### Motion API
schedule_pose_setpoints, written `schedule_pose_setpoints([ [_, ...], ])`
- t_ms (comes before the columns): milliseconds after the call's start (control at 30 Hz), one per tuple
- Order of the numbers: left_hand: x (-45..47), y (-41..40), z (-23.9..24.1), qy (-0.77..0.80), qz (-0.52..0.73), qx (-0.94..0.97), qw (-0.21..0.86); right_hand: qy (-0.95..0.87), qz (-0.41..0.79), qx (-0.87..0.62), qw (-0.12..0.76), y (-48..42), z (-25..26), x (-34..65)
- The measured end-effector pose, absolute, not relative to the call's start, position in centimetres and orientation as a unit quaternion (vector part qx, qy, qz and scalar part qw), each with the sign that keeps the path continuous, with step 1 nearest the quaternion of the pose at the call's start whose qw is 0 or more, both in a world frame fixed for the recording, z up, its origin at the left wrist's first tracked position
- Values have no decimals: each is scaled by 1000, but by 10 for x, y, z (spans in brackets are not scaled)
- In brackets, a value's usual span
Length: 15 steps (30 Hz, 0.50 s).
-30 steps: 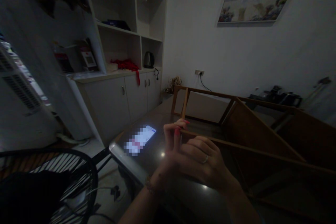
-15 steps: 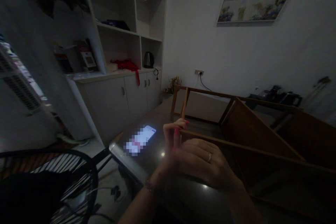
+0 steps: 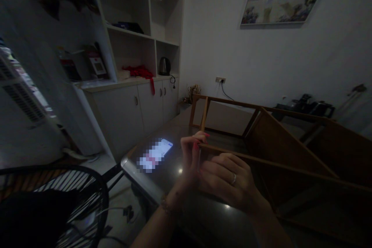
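Note:
A brown wooden shelf frame (image 3: pixel 270 163) lies on its side on the dark, shiny table (image 3: pixel 171 180). At its near left end, my left hand (image 3: pixel 189 159) is closed around the corner, with red-nailed fingers over the rail. My right hand (image 3: pixel 228 178), wearing a ring, is closed just below that rail. Its thumb and fingertips pinch together close to my left palm. A thin, pale, upright sliver shows at these fingertips, too dim to name. A lit phone (image 3: pixel 158 153), partly pixelated, rests on the table left of my hands.
A black slatted chair (image 3: pixel 103 193) stands at lower left, with cables on the floor. A white cabinet (image 3: pixel 116 104) holds a kettle (image 3: pixel 164 66) and red cloth (image 3: pixel 141 72). Dark items (image 3: pixel 308 104) sit beyond the frame at right, near the wall.
My right hand has shifted slightly right, its fingers now a little apart from my left palm. My left hand, the frame and the phone stay put.

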<state>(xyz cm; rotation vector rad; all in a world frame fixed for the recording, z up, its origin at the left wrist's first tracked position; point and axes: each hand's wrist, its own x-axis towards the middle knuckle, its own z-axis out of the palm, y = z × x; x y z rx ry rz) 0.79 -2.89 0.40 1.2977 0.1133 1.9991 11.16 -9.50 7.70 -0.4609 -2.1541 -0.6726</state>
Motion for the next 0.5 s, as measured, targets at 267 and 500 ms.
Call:
schedule_pose_setpoints([
  [267,7,-29,4,61,780,507,362,-857,-251,-205,400,-95,73,108],
  [500,6,-29,5,52,771,509,380,-852,-260,-225,395,-95,72,106],
])
